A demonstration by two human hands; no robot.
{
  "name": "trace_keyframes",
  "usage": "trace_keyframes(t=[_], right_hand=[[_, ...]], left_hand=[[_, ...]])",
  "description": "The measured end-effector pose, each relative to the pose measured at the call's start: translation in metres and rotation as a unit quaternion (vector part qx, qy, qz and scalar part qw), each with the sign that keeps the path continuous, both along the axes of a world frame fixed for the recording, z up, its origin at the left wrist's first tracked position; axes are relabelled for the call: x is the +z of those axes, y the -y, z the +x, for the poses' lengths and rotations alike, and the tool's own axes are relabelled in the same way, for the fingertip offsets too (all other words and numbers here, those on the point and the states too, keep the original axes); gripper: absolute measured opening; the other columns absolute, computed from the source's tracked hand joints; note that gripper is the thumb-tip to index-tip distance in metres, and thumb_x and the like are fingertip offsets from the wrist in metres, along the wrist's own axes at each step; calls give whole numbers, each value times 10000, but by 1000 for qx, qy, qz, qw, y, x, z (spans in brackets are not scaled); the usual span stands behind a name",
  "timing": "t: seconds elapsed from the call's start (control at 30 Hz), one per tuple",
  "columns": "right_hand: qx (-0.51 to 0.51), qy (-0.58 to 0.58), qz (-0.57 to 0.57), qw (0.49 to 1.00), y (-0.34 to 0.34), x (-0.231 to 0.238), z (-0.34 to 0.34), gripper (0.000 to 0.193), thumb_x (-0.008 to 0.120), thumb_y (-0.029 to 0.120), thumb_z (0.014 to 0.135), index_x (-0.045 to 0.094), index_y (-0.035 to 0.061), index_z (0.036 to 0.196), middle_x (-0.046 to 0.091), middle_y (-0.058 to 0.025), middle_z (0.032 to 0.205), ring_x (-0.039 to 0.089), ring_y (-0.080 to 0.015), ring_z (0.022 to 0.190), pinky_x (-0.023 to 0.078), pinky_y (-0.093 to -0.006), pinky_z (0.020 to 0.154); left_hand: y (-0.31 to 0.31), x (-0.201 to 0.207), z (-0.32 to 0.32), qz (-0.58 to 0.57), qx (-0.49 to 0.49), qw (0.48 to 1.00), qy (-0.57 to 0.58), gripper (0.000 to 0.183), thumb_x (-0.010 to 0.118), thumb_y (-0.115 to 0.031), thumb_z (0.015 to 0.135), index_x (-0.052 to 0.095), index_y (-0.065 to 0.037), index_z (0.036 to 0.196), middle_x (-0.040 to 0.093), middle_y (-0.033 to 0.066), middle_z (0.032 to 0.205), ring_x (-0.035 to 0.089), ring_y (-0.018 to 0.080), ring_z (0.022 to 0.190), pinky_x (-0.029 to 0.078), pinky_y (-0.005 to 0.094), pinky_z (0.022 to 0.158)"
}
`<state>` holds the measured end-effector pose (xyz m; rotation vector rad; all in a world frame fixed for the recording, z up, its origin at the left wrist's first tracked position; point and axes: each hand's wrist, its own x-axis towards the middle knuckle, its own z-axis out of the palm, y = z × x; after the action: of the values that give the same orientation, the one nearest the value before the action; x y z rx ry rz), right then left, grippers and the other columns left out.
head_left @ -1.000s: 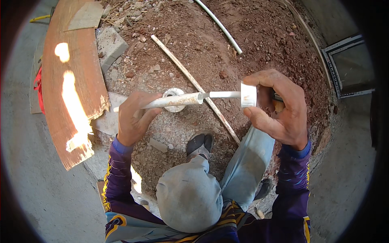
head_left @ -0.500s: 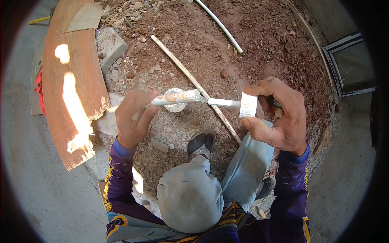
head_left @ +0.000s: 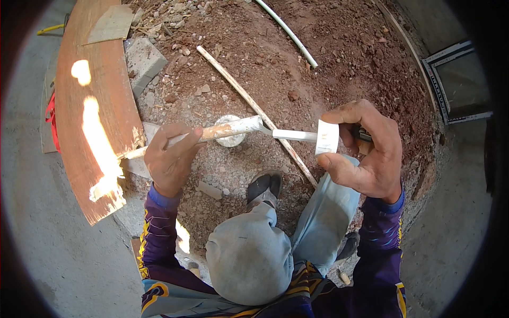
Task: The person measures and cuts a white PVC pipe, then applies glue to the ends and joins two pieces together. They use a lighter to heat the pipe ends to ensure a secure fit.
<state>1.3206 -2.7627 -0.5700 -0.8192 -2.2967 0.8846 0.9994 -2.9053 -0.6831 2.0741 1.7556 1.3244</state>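
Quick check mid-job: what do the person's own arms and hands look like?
Both the left hand and right hand are ungloved. The left sleeve and right sleeve are long and dark purple with yellow patterning along the outer sides, ending in plain blue cuffs. No cables show.

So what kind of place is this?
Probably a building or repair site: there's rough, reddish soil, a pale tube lying on it, and a big brown board with a splintered edge.
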Motion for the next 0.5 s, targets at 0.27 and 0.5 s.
trace_keyframes(t=[0.27, 0.5], right_hand=[[-71, -112, -209, 969, 6, -29, -6, 361, 805, 171, 813, 676, 23, 1117, 680, -18, 938, 573, -64, 769, 447, -225, 660], [-61, 18, -201, 977, 19, -136, -51, 324, 787, 210, 880, 688, 69, 1155, 699, -51, 1034, 643, -121, 796, 509, -281, 671]], left_hand=[[11, -10, -10, 16, 67, 996, -55, 434, 818, 109, 766, 769, -56, 1165, 687, 115, 991, 661, 221, 870, 544, 315, 759], [42, -32, -18, -62, 177, 982, 16, 406, 809, 52, 800, 755, -20, 1196, 708, 113, 957, 648, 188, 835, 514, 306, 774]])
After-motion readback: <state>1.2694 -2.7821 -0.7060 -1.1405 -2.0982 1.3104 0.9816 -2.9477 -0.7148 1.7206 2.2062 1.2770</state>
